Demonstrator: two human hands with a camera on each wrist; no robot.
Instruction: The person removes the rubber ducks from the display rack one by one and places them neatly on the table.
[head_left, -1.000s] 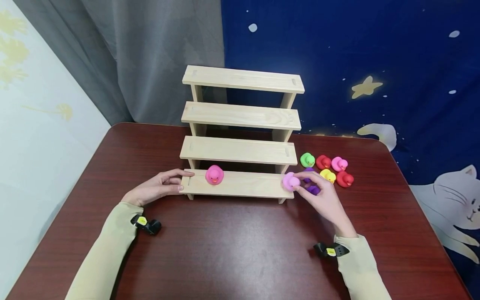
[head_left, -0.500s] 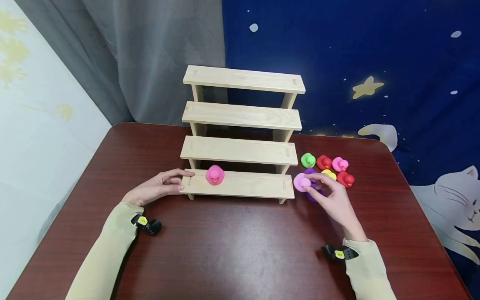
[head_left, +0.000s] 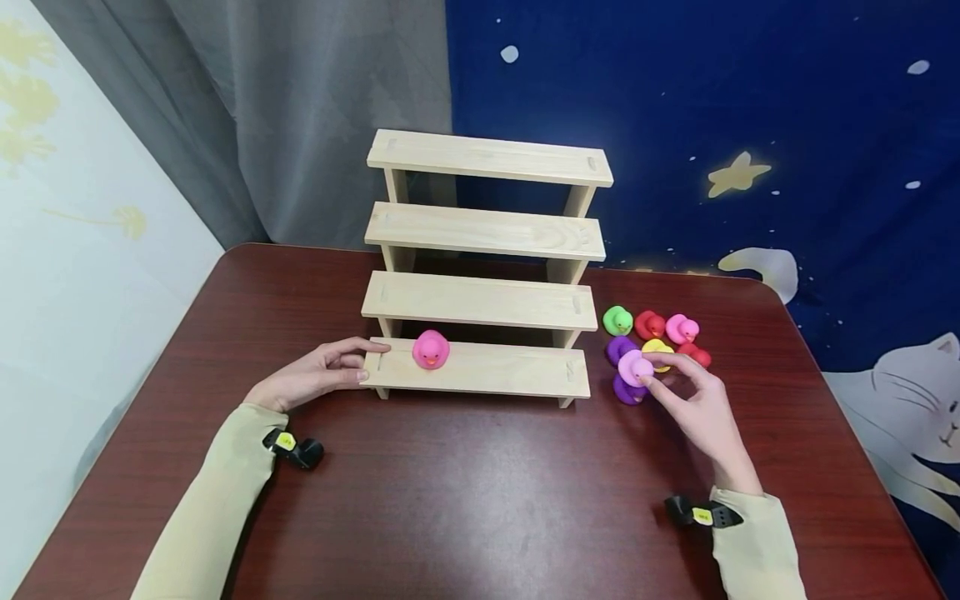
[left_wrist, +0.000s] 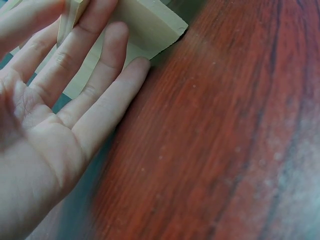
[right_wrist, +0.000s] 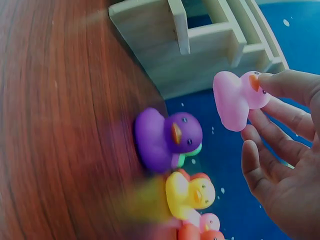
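A light pink rubber duck [head_left: 635, 367] is pinched between the thumb and fingers of my right hand [head_left: 703, 410], to the right of the stand's lowest step. In the right wrist view the held duck [right_wrist: 231, 102] is raised off the table. My left hand [head_left: 311, 377] grips the left end of the lowest step of a four-tier wooden display stand [head_left: 502, 368]; straight fingers show beside the wood [left_wrist: 145, 27] in the left wrist view. One hot pink duck [head_left: 431, 350] sits left of centre on that lowest step.
Right of the stand, several ducks are grouped on the dark red table [head_left: 465, 483]: green [head_left: 618, 320], red [head_left: 650, 324], pink [head_left: 682, 328], yellow [head_left: 657, 354] and two purple, one the front purple duck [head_left: 628, 392]. A blue curtain [head_left: 675, 100] hangs behind.
My right hand has carried the light pink duck rightward, from the right end of the lowest step to above the purple ducks. The left hand has stayed in place.
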